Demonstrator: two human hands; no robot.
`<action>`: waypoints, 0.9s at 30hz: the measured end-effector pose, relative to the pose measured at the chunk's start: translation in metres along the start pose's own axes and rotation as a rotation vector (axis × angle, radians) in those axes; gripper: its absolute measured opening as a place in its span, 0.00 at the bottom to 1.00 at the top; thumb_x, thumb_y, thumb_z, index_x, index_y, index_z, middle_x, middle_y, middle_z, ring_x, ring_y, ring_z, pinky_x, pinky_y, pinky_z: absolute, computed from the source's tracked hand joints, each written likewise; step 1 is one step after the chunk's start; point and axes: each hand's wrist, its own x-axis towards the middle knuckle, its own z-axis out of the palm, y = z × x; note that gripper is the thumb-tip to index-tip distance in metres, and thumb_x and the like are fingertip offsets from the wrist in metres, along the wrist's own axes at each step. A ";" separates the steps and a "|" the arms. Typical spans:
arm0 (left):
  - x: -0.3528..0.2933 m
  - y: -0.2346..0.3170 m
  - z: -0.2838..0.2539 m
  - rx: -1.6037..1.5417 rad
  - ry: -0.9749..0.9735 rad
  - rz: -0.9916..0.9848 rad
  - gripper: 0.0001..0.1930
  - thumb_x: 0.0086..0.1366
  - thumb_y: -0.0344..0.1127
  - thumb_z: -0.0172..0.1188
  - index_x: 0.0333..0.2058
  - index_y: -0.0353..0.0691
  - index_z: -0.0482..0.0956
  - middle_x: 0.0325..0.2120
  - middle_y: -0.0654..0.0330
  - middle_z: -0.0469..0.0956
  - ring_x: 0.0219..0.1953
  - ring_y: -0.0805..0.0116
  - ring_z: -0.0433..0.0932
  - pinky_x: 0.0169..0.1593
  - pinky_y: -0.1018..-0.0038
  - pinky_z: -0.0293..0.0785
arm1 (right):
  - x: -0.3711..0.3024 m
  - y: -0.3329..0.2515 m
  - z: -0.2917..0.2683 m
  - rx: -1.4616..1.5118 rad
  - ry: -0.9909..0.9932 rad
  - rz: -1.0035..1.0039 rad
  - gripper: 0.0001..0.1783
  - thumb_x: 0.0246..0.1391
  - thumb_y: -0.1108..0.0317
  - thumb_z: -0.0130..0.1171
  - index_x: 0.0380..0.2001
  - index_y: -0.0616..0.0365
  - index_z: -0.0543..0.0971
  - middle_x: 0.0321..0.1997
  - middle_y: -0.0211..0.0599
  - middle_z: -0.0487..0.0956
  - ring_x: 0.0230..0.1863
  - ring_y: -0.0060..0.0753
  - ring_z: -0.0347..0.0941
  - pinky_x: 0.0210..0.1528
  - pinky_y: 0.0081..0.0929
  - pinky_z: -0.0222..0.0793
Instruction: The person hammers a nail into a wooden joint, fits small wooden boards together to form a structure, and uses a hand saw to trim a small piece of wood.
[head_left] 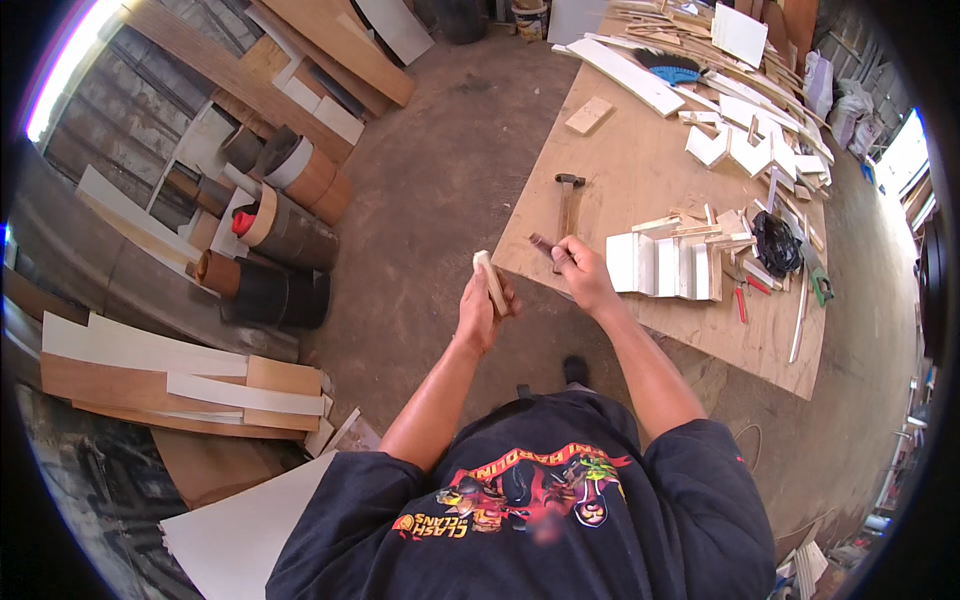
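Observation:
My left hand (478, 308) is closed around a small pale wood block (491, 281), which stands up out of the grip in front of my body. Level with it, my right hand (587, 276) pinches a reddish-brown piece (541, 243) over the table's near left corner. Its exact kind is unclear, but it looks like folded sandpaper. Just beyond the right hand, a hammer (568, 197) lies on the table, the lower end of its handle hidden by the hand. To the right of that hand sits a white stepped wooden assembly (662, 266). The two hands are apart.
The plywood table (640, 150) carries a loose wood piece (590, 115), a blue brush (668, 68), heaped white offcuts (750, 135), a black plastic bag (776, 243) and red-handled pliers (742, 304). Rolled sheets (285, 230) and stacked boards (190, 385) stand along the left.

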 end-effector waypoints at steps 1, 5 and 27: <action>0.002 0.001 0.004 -0.194 0.094 -0.009 0.25 0.78 0.60 0.40 0.44 0.44 0.73 0.30 0.64 0.73 0.31 0.74 0.75 0.34 0.73 0.74 | -0.006 -0.008 0.004 0.001 -0.012 0.001 0.17 0.67 0.52 0.56 0.37 0.57 0.78 0.22 0.35 0.76 0.25 0.33 0.72 0.30 0.34 0.67; 0.024 -0.003 -0.007 -0.148 0.207 -0.023 0.24 0.78 0.57 0.42 0.52 0.43 0.72 0.40 0.61 0.75 0.43 0.70 0.76 0.44 0.69 0.77 | -0.038 -0.044 0.030 0.476 -0.114 0.175 0.16 0.62 0.57 0.67 0.40 0.56 0.75 0.34 0.22 0.75 0.30 0.17 0.69 0.33 0.20 0.67; 0.004 -0.012 0.016 0.491 0.041 0.470 0.35 0.80 0.59 0.32 0.31 0.36 0.77 0.19 0.65 0.72 0.21 0.75 0.69 0.28 0.75 0.67 | -0.029 -0.074 -0.001 0.670 -0.082 0.093 0.17 0.68 0.55 0.59 0.32 0.57 0.75 0.24 0.18 0.65 0.26 0.11 0.56 0.25 0.18 0.52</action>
